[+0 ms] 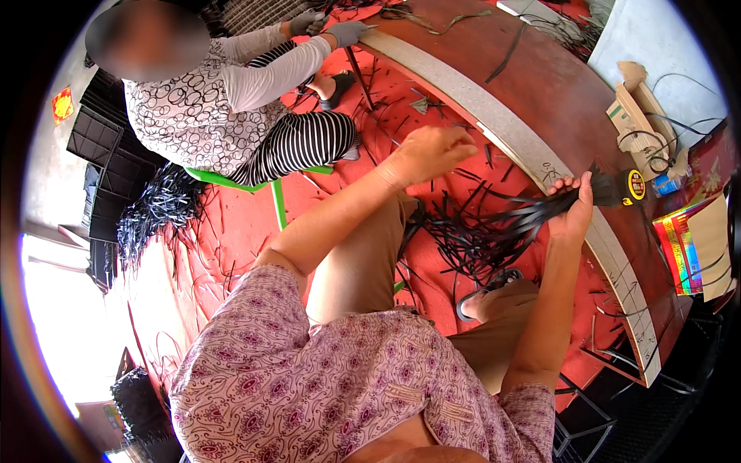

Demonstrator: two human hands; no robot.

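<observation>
My right hand (572, 214) is closed round one end of a thick bundle of thin black strips (509, 228) at the table's curved edge. The strips' loose ends fan out to the left and hang over the red floor covering. Away from the bundle, in the air to its upper left, is my left hand (434, 156). Its fingers are loosely bent and a little apart, and nothing shows in them. Just beyond my right hand, a round black and yellow object (634, 186), perhaps a tape measure, lies on the reddish-brown table (540, 85).
A pale marked strip (494, 108) runs along the table edge. Torn cardboard (637, 119) and a colourful box (683, 247) lie at the right. At upper left a gloved co-worker (208, 123) sits on a green stool (279, 202). Black strips (158, 208) pile beside black racks (96, 150).
</observation>
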